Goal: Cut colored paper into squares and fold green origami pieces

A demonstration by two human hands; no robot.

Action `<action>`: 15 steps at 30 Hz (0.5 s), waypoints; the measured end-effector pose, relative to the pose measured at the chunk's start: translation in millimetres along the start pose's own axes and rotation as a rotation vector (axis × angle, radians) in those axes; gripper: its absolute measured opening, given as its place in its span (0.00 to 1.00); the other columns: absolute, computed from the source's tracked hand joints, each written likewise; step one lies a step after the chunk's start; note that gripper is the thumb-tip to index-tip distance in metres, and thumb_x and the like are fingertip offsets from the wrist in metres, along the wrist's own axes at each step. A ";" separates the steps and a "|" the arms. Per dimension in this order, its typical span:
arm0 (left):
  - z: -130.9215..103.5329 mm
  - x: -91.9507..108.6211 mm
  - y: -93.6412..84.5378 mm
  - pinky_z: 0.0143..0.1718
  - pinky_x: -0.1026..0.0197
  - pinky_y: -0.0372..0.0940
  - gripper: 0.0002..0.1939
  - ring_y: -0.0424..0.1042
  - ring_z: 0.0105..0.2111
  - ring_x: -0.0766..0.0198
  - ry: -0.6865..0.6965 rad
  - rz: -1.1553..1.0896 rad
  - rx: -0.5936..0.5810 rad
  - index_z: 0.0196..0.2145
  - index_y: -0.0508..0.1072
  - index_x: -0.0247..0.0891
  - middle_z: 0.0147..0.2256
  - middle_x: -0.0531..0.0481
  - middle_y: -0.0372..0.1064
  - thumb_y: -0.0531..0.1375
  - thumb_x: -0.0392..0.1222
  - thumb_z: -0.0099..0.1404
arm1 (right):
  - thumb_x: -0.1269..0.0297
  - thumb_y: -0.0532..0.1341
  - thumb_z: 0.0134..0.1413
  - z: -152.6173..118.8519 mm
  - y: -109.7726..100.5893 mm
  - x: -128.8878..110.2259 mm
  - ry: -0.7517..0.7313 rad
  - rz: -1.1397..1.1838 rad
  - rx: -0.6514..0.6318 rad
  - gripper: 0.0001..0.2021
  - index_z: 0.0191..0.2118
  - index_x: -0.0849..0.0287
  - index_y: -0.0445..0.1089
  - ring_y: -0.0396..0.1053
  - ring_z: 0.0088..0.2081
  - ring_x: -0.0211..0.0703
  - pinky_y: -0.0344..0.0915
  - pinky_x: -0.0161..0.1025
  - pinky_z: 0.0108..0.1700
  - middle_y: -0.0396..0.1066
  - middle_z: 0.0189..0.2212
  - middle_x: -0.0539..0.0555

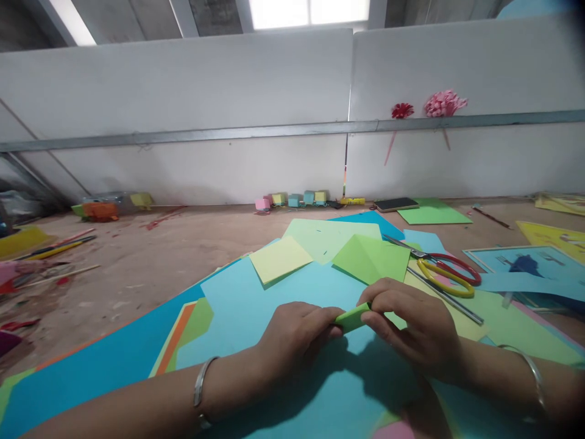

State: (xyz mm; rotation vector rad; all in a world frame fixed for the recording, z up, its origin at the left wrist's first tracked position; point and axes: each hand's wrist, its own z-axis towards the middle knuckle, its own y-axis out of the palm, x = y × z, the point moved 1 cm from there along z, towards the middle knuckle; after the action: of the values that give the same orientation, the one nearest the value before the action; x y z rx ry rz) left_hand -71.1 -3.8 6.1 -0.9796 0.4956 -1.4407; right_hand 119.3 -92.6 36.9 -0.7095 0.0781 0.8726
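Observation:
A small folded green paper (351,319) is held between both hands, above light blue sheets (247,311). My left hand (297,332) pinches its left end with thumb and fingers. At the right end, the thumb and fingers of my right hand (411,323) are closed on the same piece. Just beyond the hands lie a creased green sheet (372,259) and a pale yellow square (281,259). Scissors with red and yellow handles (445,277) rest on papers to the right, beside a thin metal rod (450,299).
Small paper blocks (295,200) stand in a row by the white wall (183,91). A dark flat object (396,205) lies near a green sheet (434,212). Pencils and sticks (59,247) are at the left. Two paper flowers (445,103) hang at the wall rail.

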 end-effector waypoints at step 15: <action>4.1 4.1 -8.2 0.25 0.66 0.59 0.24 0.64 0.24 0.67 -0.021 -0.261 0.052 0.31 0.76 0.35 0.25 0.50 0.62 0.48 0.51 0.74 | 0.74 0.57 0.59 3.1 0.8 -5.1 0.004 0.020 0.042 0.10 0.29 0.55 0.62 0.69 0.28 0.36 0.68 0.32 0.28 0.71 0.28 0.51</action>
State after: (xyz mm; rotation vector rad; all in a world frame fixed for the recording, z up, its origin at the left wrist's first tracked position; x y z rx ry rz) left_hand -72.2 -5.5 15.9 -1.0453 0.3212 -1.6654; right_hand 114.7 -93.9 40.5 -0.6725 0.1062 0.8861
